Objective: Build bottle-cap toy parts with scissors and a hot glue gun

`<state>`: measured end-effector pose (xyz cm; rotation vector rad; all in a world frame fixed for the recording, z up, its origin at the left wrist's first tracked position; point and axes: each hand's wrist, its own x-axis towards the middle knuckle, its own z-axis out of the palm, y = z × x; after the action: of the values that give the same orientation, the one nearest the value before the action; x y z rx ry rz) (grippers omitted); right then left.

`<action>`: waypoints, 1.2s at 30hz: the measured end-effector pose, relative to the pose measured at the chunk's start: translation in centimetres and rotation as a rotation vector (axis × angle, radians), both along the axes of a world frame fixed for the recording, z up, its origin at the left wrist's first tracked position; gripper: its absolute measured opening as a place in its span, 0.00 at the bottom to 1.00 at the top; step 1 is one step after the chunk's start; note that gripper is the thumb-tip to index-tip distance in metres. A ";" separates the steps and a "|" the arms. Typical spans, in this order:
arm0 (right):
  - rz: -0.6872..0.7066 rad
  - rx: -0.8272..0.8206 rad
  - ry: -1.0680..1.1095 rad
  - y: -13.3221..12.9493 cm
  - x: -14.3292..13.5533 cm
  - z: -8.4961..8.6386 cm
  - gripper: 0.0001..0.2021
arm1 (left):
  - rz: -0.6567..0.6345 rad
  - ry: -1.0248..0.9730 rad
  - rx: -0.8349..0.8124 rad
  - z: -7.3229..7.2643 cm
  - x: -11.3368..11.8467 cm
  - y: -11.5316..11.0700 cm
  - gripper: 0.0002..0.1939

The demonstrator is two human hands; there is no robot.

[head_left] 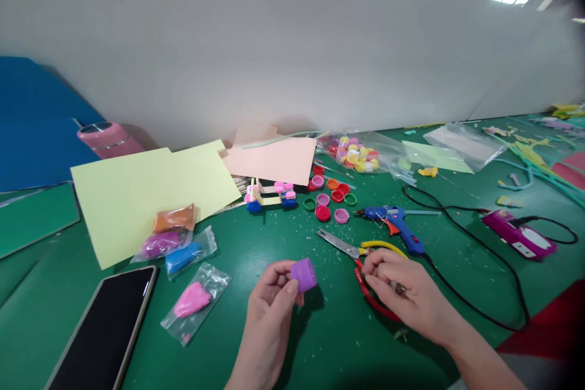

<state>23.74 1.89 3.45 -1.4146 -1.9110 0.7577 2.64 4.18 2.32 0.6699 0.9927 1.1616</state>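
My left hand [273, 311] pinches a short purple cylinder, which looks like bottle caps [303, 275] joined together, between thumb and fingers above the green table. Over the handles of a pair of scissors [345, 246] with one yellow and one red grip is my right hand [402, 285]. Its fingers are curled round a small brownish thing that I cannot make out. Just beyond the hands lie several loose bottle caps [322, 213] in red, pink, orange and green. A blue glue gun [393, 223] lies to their right.
A small stick-built piece [269, 196] stands on the table [237, 256] near pink paper [278, 158]. Bagged clay [194, 301] and a phone [106, 329] lie at left. The glue gun's black cord runs at right near a purple power strip [518, 234]. A bag of caps [356, 153] is behind.
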 end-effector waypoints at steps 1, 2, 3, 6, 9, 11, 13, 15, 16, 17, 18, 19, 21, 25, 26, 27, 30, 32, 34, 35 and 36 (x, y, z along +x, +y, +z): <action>-0.032 -0.023 -0.030 0.0 0.1 -0.1 0.05 | -0.008 -0.009 0.003 -0.1 0.0 0.0 0.10; -0.068 -0.050 -0.042 0.0 0.0 -0.1 0.04 | -0.013 -0.014 0.007 -0.1 0.0 0.0 0.10; -0.099 -0.077 -0.026 0.0 -0.2 -0.2 0.13 | -0.016 -0.015 0.013 -0.2 0.0 0.0 0.10; -0.110 -0.143 0.140 0.3 -1.7 -0.2 0.21 | -0.016 0.010 0.042 -0.1 0.1 -0.1 0.10; -0.072 -0.186 0.312 0.8 -3.7 0.1 0.13 | -0.035 0.055 0.061 0.0 0.0 -0.2 0.10; -0.049 -0.225 0.396 1.2 -4.9 0.2 0.12 | -0.076 0.063 0.075 0.0 -0.1 -0.2 0.09; -0.029 -0.266 0.467 1.6 -6.0 0.1 0.11 | -0.104 0.051 0.086 0.0 -0.1 -0.2 0.09; -0.035 -0.283 0.535 1.9 -6.7 -0.1 0.10 | -0.098 0.024 0.087 0.0 -0.1 -0.3 0.09; -0.046 -0.284 0.561 2.0 -6.9 -0.2 0.10 | -0.087 0.009 0.084 0.0 -0.1 -0.3 0.09; -0.056 -0.283 0.577 2.1 -7.1 -0.4 0.09 | -0.078 -0.008 0.081 0.0 -0.2 -0.3 0.09; -0.060 -0.282 0.586 2.1 -7.2 -0.5 0.09 | -0.074 -0.023 0.079 -0.1 -0.2 -0.2 0.09; -0.060 -0.280 0.584 2.1 -7.2 -0.6 0.08 | -0.076 -0.036 0.077 -0.1 -0.3 -0.2 0.09; -0.074 -0.261 0.546 2.0 -7.0 -0.9 0.08 | -0.087 -0.045 0.072 -0.1 -0.4 -0.1 0.09; -0.150 -0.186 0.355 1.8 -6.2 -1.5 0.11 | -0.099 -0.018 0.079 -0.3 -0.8 0.1 0.10; -0.159 -0.187 0.329 1.8 -6.0 -1.6 0.12 | -0.095 -0.010 0.084 -0.3 -0.8 0.1 0.10; -0.161 -0.193 0.327 1.8 -5.9 -1.6 0.12 | -0.091 -0.004 0.088 -0.3 -0.8 0.1 0.10; -0.137 -0.236 0.431 1.9 -5.9 -1.3 0.13 | -0.068 0.021 0.083 -0.3 -0.6 0.0 0.11; -0.082 -0.281 0.536 1.9 -6.4 -1.0 0.13 | -0.069 0.036 0.084 -0.3 -0.5 -0.2 0.11; -0.020 -0.324 0.636 1.9 -7.2 -0.7 0.13 | -0.085 0.037 0.090 -0.3 -0.4 -0.3 0.12; -0.007 -0.330 0.679 1.9 -7.6 -0.7 0.12 | -0.092 0.033 0.092 -0.3 -0.3 -0.4 0.12; -0.008 -0.326 0.713 1.9 -8.0 -0.8 0.12 | -0.098 0.027 0.092 -0.3 -0.3 -0.4 0.12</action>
<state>15.71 3.78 2.69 -1.1070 -1.2610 1.3947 2.33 3.78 2.03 0.8011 0.9234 1.1201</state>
